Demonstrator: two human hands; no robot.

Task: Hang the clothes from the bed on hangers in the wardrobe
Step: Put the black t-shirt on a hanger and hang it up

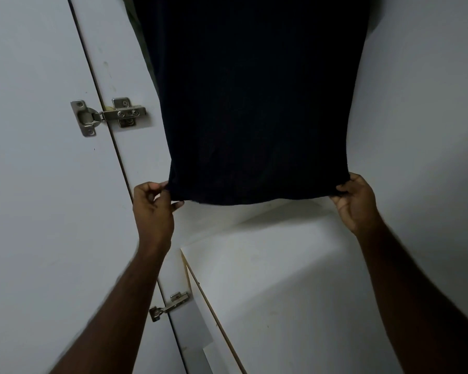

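No text, label, brand or number can be read: the dark garment at twelve o'clock shows plain cloth, and the metal hinge at nine o'clock carries no legible stamp

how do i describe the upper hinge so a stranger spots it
Start at the white wardrobe door on the left. Follow its dark seam up to the silver metal hinge beside the hanging black garment. Unlike the lower hinge, it lies above the garment's hem.
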